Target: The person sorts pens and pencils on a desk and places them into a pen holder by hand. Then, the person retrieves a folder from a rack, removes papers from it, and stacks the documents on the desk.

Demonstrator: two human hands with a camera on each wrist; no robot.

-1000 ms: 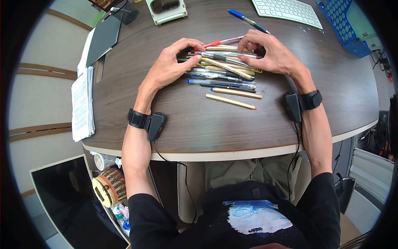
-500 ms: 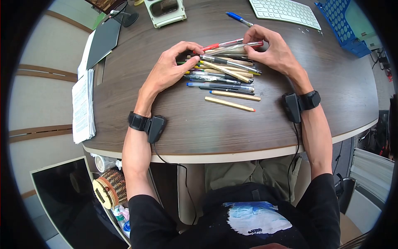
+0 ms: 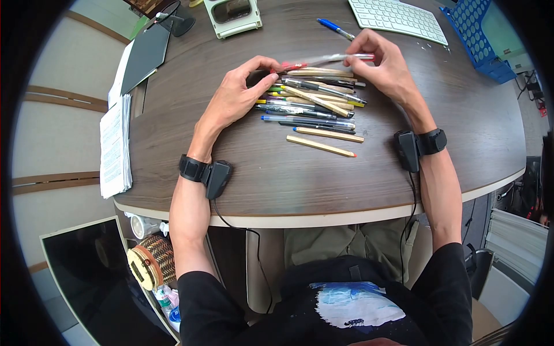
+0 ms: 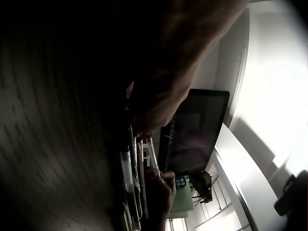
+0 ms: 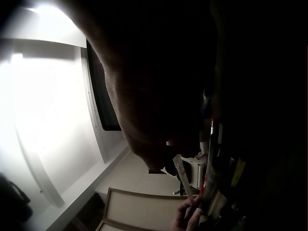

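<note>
My right hand (image 3: 378, 64) pinches a clear pen with red ends (image 3: 365, 56) between thumb and fingers, at its right end, above the back of a pile. Motion blurs the pen's barrel, which slants toward my left hand. My left hand (image 3: 234, 91) is at the pile's left side, index finger and thumb curved with a gap between them, fingertips right at the pen ends. A red pen (image 3: 296, 67) lies by its index fingertip. Below, pens and wooden colored pencils (image 3: 317, 100) lie mostly side by side. The right wrist view shows the clear pen (image 5: 182, 173) reaching down to the left fingers (image 5: 180, 216).
A blue pen (image 3: 334, 27) lies behind the pile, with a white keyboard (image 3: 398, 20) and a blue perforated holder (image 3: 476, 40) at the back right. A white-framed device (image 3: 234, 17) stands at the back. Stacked papers (image 3: 116, 147) sit at the left edge.
My right hand has taken a clear red-ended pen from the pile and moved it up and back, off the other pens. My left hand has stayed almost where it was.
</note>
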